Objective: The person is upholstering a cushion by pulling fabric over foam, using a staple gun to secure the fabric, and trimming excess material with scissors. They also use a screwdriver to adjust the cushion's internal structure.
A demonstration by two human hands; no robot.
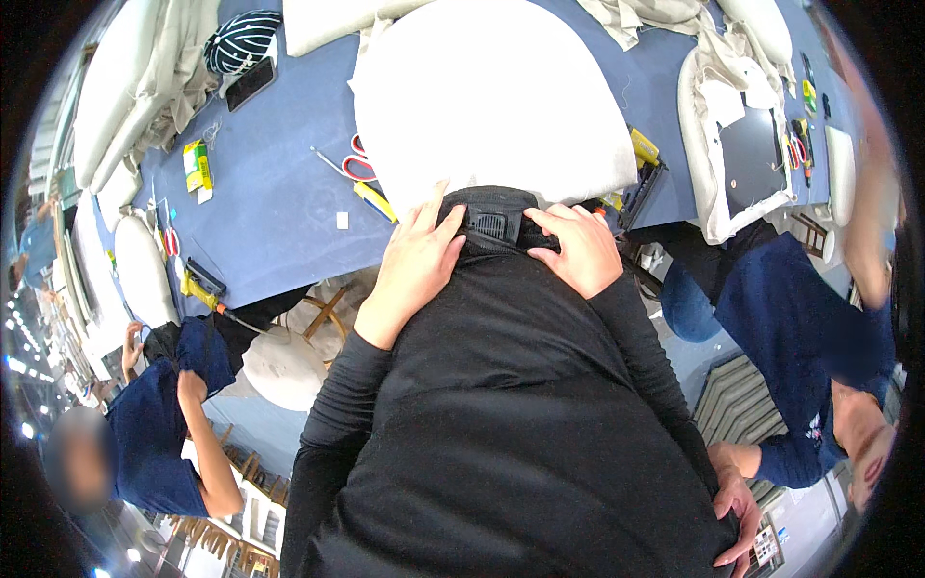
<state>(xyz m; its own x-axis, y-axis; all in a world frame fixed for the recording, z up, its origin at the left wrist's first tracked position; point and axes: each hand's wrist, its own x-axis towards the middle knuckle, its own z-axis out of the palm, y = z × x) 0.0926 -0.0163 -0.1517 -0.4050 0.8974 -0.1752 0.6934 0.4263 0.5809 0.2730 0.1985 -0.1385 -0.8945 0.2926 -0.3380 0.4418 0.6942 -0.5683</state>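
At my waist sits a black waist pouch (501, 197) with a dark vented device (489, 225) in its opening. My left hand (414, 260) grips the pouch's left edge, its fingers beside the device. On the other side, my right hand (586, 252) pinches the right edge between thumb and fingers. Just beyond the pouch, a large white rounded cushion (491, 91) lies on the blue-grey table (279, 183). Red-handled scissors (358, 164) and a yellow-handled tool (374, 200) lie left of the cushion. By its right edge is a yellow and black staple gun (644, 164).
Co-workers in dark blue shirts (159, 433) (780, 328) are close on both sides; the right one's hand (737, 506) touches my side. A phone (251, 85), a striped cap (243, 40), a yellow-green box (198, 169) and a fabric-edged panel (747, 159) lie on the table. A stool (284, 371) stands left.
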